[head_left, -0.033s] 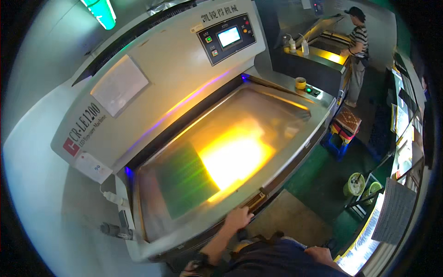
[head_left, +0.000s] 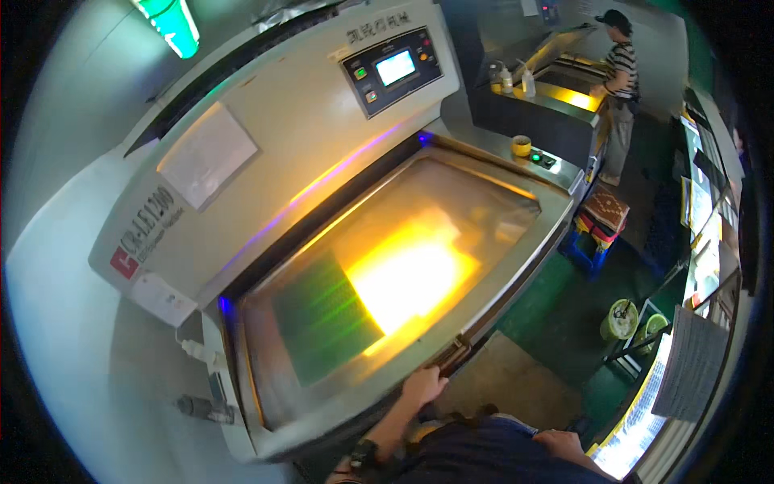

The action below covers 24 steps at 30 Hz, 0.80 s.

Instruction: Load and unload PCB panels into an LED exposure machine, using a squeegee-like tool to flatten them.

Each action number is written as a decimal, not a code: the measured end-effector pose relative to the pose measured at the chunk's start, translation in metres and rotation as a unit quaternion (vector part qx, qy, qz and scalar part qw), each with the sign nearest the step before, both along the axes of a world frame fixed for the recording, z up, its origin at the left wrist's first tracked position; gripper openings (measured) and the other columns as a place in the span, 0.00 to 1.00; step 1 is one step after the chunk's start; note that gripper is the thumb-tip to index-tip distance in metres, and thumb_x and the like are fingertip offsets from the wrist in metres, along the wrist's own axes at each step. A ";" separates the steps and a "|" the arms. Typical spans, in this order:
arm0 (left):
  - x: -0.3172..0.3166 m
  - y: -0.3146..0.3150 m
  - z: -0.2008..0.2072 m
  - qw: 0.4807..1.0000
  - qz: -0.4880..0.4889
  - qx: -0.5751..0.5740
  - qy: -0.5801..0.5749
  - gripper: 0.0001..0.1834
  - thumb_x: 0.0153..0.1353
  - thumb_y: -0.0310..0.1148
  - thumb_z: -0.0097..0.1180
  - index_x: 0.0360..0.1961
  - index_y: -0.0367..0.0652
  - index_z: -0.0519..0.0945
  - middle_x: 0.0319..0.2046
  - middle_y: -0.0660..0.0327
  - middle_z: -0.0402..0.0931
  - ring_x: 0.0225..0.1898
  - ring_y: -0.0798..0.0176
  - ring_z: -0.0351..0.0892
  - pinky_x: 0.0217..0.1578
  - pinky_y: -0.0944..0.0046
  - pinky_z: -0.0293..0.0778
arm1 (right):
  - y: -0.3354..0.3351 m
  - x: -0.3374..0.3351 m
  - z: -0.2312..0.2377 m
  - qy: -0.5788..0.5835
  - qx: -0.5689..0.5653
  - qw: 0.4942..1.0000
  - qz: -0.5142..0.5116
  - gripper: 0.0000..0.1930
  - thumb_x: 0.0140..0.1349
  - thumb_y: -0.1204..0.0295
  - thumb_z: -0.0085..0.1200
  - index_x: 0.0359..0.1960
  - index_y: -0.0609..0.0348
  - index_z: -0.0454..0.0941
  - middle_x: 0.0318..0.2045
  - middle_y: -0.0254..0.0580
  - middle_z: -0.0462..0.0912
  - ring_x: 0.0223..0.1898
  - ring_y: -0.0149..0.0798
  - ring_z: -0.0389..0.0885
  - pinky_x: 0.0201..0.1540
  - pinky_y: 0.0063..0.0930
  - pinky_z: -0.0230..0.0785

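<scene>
My left hand (head_left: 425, 385) is at the front edge of a large exposure machine's bed, beside a small handle (head_left: 451, 353). Its fingers are curled, and what lies under them is hidden. Under the clear film of the bed (head_left: 266, 403) lies a dark green sheet (head_left: 324, 323). A bright yellow glow (head_left: 415, 278) shines to the right of that sheet. My right hand (head_left: 558, 442) hangs low beside my body, its fingers mostly out of sight. A dark band circles my left wrist.
The machine's raised hood (head_left: 298, 121) carries a lit control screen (head_left: 395, 68). A yellow tape roll (head_left: 522, 146) sits at the bed's far right corner. Beyond, a person (head_left: 619, 89) works at another machine. A stool (head_left: 592, 230), a bucket (head_left: 619, 320) and a lit table (head_left: 637, 431) stand right.
My left hand has shifted slightly right and toward me along the front edge. The whole view has also moved a little. The glow and green sheet look the same.
</scene>
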State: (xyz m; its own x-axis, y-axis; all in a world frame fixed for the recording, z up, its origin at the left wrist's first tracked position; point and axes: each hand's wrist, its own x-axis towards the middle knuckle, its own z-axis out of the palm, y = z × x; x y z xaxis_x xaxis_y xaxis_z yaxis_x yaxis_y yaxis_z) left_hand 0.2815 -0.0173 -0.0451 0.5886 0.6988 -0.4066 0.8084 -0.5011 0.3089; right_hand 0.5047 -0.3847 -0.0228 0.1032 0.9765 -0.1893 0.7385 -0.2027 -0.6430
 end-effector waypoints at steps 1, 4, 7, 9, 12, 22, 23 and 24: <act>0.000 -0.004 -0.029 1.000 -0.008 0.000 0.007 0.23 0.60 0.51 0.56 0.41 0.38 0.78 0.40 0.41 0.80 0.44 0.37 0.79 0.45 0.43 0.75 | 0.009 -0.003 0.014 -0.008 -0.073 0.997 0.000 0.17 0.56 0.66 0.55 0.50 0.41 0.78 0.44 0.34 0.84 0.45 0.42 0.84 0.50 0.40 0.74; 0.001 0.002 -0.083 0.997 -0.043 -0.033 0.051 0.28 0.60 0.56 0.53 0.43 0.38 0.79 0.42 0.43 0.81 0.45 0.41 0.81 0.47 0.44 0.75 | 0.015 -0.001 0.029 0.047 -0.190 0.981 0.009 0.20 0.57 0.66 0.56 0.54 0.38 0.76 0.46 0.35 0.83 0.47 0.42 0.83 0.48 0.40 0.74; -0.002 0.010 -0.098 0.994 -0.051 -0.066 0.077 0.32 0.60 0.61 0.50 0.44 0.37 0.79 0.43 0.44 0.81 0.46 0.43 0.81 0.47 0.46 0.75 | 0.024 0.019 0.030 0.077 -0.269 0.957 0.082 0.22 0.57 0.63 0.59 0.56 0.36 0.75 0.49 0.35 0.82 0.48 0.42 0.81 0.48 0.40 0.74; -0.003 0.013 -0.104 0.994 -0.059 -0.071 0.064 0.34 0.60 0.62 0.50 0.44 0.37 0.78 0.42 0.44 0.81 0.45 0.42 0.81 0.47 0.45 0.75 | 0.040 0.028 0.024 0.078 -0.279 0.939 0.186 0.23 0.54 0.57 0.62 0.54 0.38 0.78 0.47 0.37 0.84 0.45 0.45 0.82 0.47 0.38 0.73; -0.002 0.012 -0.096 0.991 -0.067 -0.087 0.073 0.33 0.60 0.61 0.50 0.46 0.38 0.78 0.44 0.45 0.81 0.47 0.43 0.81 0.48 0.47 0.75 | 0.059 0.043 -0.001 0.039 -0.303 0.952 -0.021 0.22 0.54 0.53 0.61 0.51 0.41 0.81 0.44 0.42 0.84 0.47 0.50 0.82 0.46 0.44 0.74; -0.090 0.112 -0.137 0.955 -0.068 -0.154 -0.244 0.17 0.66 0.39 0.54 0.52 0.44 0.78 0.50 0.54 0.79 0.54 0.48 0.76 0.53 0.54 0.73 | 0.174 0.059 -0.029 -0.032 -0.142 0.989 -0.027 0.21 0.56 0.54 0.60 0.48 0.52 0.82 0.43 0.48 0.84 0.45 0.52 0.82 0.48 0.41 0.73; -0.108 0.115 -0.130 0.909 0.064 -0.092 -0.401 0.20 0.65 0.45 0.55 0.54 0.47 0.76 0.55 0.55 0.76 0.57 0.50 0.74 0.56 0.58 0.71 | 0.187 0.055 -0.055 -0.041 -0.179 0.983 0.020 0.21 0.57 0.54 0.60 0.48 0.52 0.82 0.43 0.48 0.84 0.45 0.52 0.82 0.49 0.41 0.73; -0.112 0.123 -0.106 0.936 0.178 -0.068 -0.296 0.28 0.66 0.56 0.49 0.61 0.52 0.71 0.63 0.58 0.68 0.64 0.49 0.66 0.64 0.46 0.62 | 0.206 0.048 -0.067 -0.043 -0.229 0.972 0.036 0.22 0.57 0.54 0.59 0.50 0.52 0.81 0.45 0.48 0.84 0.46 0.52 0.81 0.50 0.42 0.72</act>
